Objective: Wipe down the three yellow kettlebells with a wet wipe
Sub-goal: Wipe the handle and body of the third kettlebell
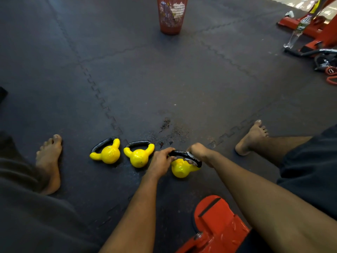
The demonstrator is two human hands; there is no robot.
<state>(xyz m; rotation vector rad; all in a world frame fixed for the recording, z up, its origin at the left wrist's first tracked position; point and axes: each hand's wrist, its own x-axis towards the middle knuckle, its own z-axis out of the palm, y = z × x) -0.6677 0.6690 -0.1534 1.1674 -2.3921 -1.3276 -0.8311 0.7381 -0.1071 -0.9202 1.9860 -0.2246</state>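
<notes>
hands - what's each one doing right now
Left hand: closed on the black handle of the rightmost kettlebell.
Right hand: closed on a white wet wipe, pressed to that handle.

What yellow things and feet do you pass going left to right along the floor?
Left foot → first kettlebell → middle kettlebell → kettlebell held by both hands → right foot.

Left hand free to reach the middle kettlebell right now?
Probably not yet: the left hand grips the right kettlebell's handle. The middle kettlebell sits just beside it, path unobstructed once released.
</notes>
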